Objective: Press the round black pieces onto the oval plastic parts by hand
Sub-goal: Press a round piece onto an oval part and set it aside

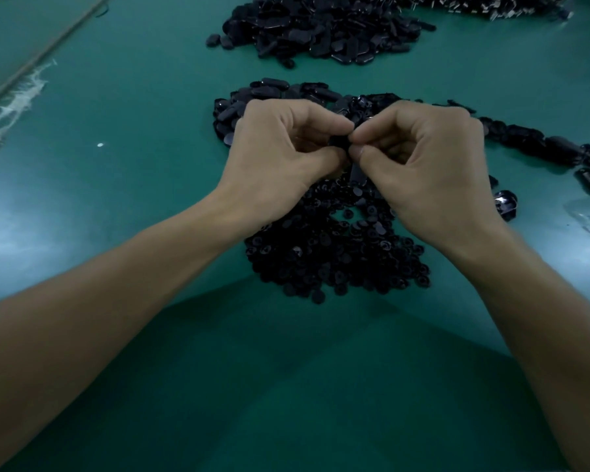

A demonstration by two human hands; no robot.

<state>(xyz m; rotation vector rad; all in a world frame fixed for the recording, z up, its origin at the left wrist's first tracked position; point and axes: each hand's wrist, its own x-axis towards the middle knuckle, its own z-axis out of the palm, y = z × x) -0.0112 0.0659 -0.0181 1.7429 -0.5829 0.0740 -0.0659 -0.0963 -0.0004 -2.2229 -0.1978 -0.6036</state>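
While left hand (280,144) and right hand (419,155) pinch black piece (338,143) between fingertips (358,152), looks mid-press; next needs firm squeeze, I guess

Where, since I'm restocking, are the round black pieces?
In the head view the round black pieces lie centre on the green table, below the left hand and right hand.

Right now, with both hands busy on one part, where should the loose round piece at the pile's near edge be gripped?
By its rim, pinched across from above, coming in from the near side. The round piece lies flat at the edge of the pile, with bare green table in front, so fingertips likely meet no neighbours there.
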